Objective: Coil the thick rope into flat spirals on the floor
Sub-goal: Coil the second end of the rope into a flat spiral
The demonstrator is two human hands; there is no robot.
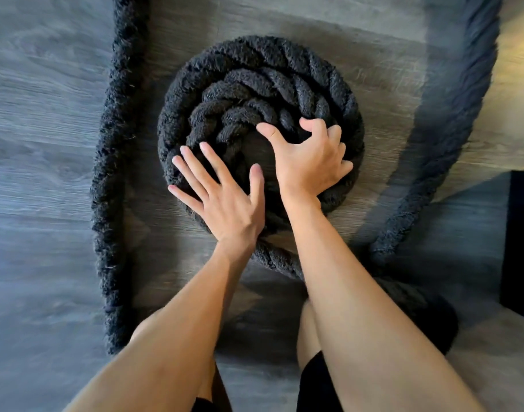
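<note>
A thick, fuzzy black rope lies wound into a flat spiral (pixel 255 93) on the grey wood-look floor (pixel 40 114), about three turns wide. My left hand (pixel 225 200) lies flat on the spiral's near-left edge with straight, spread fingers. My right hand (pixel 308 159) sits on the spiral's right side near the centre, fingers bent and clawed over the inner turns, thumb stretched to the left. Whether it grips a strand is unclear. The rope's tail leaves the spiral at the near side under my forearms.
A loose length of the same rope (pixel 112 203) runs down the left side of the floor. Another length (pixel 451 138) curves along the right and passes behind my right arm. A dark and blue object (pixel 519 242) stands at the right edge.
</note>
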